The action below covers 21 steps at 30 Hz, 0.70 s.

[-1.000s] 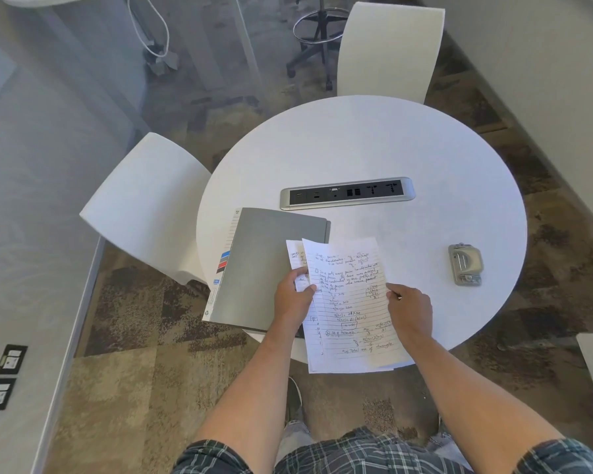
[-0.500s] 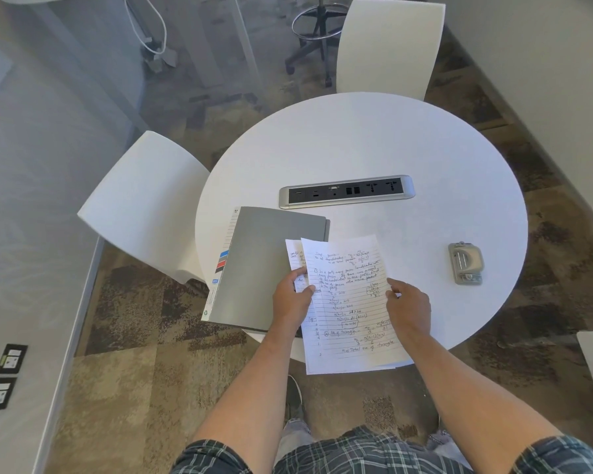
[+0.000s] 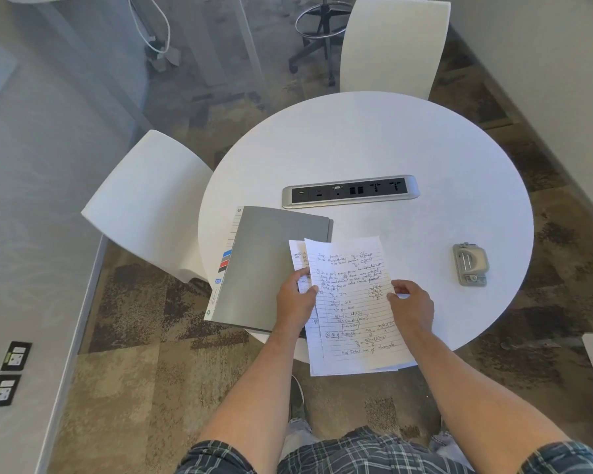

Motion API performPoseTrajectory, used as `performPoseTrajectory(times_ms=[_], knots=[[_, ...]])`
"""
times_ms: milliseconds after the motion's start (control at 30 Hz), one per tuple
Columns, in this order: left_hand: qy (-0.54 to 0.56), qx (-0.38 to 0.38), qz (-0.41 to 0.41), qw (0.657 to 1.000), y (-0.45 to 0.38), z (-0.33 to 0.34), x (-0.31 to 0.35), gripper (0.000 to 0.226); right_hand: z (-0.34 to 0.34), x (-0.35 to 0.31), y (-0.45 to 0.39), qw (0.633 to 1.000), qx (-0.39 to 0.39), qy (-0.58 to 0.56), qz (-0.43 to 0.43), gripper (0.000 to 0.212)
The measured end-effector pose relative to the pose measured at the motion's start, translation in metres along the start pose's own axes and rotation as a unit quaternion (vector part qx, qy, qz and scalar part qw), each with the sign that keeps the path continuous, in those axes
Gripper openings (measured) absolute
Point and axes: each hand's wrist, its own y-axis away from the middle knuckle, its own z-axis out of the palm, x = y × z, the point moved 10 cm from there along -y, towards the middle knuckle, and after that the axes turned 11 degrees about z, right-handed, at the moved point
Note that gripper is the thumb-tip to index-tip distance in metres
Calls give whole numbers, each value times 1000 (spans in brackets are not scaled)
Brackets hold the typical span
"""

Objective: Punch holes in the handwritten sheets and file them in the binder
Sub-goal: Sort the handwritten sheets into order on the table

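A small stack of handwritten lined sheets [image 3: 353,309] is held over the near edge of the round white table [image 3: 391,148]. My left hand [image 3: 297,299] grips the stack's left edge, thumb on top. My right hand [image 3: 409,304] holds the right edge with curled fingers. A shut grey binder [image 3: 267,261] with coloured index tabs lies on the table's left side, partly under the sheets. A grey metal hole punch [image 3: 469,264] sits on the table to the right, apart from both hands.
A silver power and socket strip [image 3: 350,191] is set into the table's middle. White chairs stand at the left [image 3: 144,200] and at the far side [image 3: 394,42]. Patterned carpet lies below, and a wall runs along the left.
The sheets and both hands have hardly moved; my right hand's fingers have shifted slightly on the stack's right edge.
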Motion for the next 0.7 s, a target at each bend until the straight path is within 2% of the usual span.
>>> performPoseTrajectory(times_ms=[133, 233, 400, 467, 600, 633, 700], knots=[[17, 0, -7, 1000, 1, 3, -2, 33, 4, 0, 2, 1000, -14, 2, 2, 29], [11, -21, -3, 1000, 3, 10, 4, 39, 11, 1, 3, 999, -37, 11, 8, 26], [36, -32, 1, 999, 2, 14, 7, 36, 18, -1, 6, 997, -79, 3, 12, 25], [75, -27, 2, 997, 0, 10, 13, 37, 16, -3, 6, 996, -89, -9, 14, 33], [160, -39, 7, 986, -7, 4, 25, 41, 16, -18, 10, 985, -157, -75, 22, 75], [181, -45, 11, 982, -8, 3, 30, 44, 18, -25, 14, 976, -188, -109, 26, 78], [218, -56, 19, 974, -9, 1, 42, 57, 19, -46, 22, 954, -253, -159, 15, 63]])
